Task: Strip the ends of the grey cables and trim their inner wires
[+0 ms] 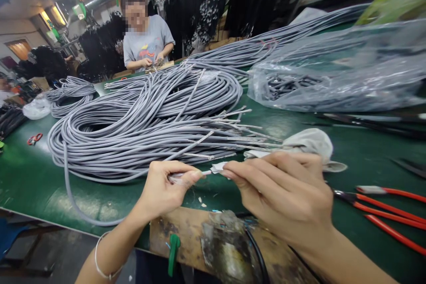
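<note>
- Left hand (166,193) is pinching a cable end (207,172), tip poking out toward the right hand (286,191)
- Right hand is gripping a white scrap (218,167) at its fingertips, just beside that tip
- Cable end is sitting between both hands, grey cable bundle (133,135) lying beyond on the desk (100,197)

Strand (207,172) partly hidden in left grip (168,191); pliers (389,208) cut off right.
</note>
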`<state>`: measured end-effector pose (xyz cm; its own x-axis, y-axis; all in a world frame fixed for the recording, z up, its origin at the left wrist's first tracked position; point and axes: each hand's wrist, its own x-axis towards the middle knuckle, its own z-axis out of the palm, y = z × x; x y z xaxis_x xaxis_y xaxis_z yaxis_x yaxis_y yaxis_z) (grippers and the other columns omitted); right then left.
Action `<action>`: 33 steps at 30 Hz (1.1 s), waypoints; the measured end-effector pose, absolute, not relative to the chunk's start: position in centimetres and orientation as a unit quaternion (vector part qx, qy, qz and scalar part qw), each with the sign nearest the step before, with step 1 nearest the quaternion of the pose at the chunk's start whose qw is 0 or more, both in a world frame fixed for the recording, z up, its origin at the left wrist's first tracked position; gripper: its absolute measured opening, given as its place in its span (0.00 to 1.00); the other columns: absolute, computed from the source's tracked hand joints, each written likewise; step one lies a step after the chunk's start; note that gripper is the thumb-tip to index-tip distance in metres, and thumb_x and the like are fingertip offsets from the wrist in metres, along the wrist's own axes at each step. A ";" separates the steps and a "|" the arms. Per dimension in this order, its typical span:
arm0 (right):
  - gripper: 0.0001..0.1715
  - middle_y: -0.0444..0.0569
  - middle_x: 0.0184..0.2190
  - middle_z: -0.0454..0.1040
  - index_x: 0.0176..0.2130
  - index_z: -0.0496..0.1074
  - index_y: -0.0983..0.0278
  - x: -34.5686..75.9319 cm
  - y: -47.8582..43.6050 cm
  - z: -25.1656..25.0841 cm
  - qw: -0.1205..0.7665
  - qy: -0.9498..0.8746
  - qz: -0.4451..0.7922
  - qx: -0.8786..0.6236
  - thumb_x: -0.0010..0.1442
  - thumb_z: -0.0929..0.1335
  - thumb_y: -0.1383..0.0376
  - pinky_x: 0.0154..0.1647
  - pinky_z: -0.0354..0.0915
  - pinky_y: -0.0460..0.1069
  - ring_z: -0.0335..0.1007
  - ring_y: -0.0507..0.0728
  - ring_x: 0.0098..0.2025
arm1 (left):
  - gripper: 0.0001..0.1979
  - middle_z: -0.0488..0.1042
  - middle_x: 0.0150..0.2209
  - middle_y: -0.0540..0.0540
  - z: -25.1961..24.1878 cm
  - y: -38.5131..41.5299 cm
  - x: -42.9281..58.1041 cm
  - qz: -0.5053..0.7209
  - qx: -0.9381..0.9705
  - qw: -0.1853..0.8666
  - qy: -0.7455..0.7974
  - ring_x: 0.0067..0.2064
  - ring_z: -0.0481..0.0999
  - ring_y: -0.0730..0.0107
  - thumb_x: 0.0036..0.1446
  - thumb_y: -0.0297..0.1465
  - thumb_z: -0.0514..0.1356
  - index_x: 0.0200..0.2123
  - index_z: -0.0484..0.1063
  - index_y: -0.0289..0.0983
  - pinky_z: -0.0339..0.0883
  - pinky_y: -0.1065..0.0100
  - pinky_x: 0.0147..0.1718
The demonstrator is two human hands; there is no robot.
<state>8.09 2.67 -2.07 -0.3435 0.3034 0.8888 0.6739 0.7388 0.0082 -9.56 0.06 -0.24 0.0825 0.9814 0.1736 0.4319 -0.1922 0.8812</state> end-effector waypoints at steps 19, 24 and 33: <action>0.07 0.44 0.19 0.71 0.30 0.67 0.63 7.5 3.1 -3.1 0.500 -0.801 -0.125 -0.306 0.60 0.64 0.71 0.24 0.57 0.48 0.64 0.52 0.20 | 0.10 0.75 0.21 0.45 -0.8 0.1 -9.6 0.432 0.697 0.267 0.506 0.21 0.65 0.75 0.53 0.30 0.59 0.28 0.80 0.31 0.56 0.73 0.22; 0.10 0.41 0.19 0.72 0.28 0.67 0.62 7.4 2.8 -3.2 0.511 -0.785 0.063 -0.343 0.61 0.64 0.69 0.16 0.58 0.43 0.63 0.48 0.16 | 0.09 0.72 0.19 0.47 -0.7 0.1 -9.7 0.436 0.715 0.236 0.493 0.19 0.61 0.77 0.53 0.29 0.60 0.29 0.80 0.32 0.53 0.74 0.20; 0.08 0.43 0.23 0.75 0.33 0.71 0.60 7.5 2.9 -3.2 0.523 -0.806 -0.019 -0.277 0.57 0.66 0.73 0.26 0.61 0.49 0.68 0.52 0.22 | 0.14 0.74 0.21 0.45 -1.0 0.3 -9.9 0.415 0.673 0.311 0.528 0.24 0.69 0.71 0.56 0.32 0.56 0.25 0.78 0.30 0.60 0.72 0.25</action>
<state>7.51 2.85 -3.20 -0.3001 0.4274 0.8528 0.4664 0.8456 -0.2597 -9.85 0.25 -1.02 0.0978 0.9681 0.2306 0.4521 -0.2496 0.8564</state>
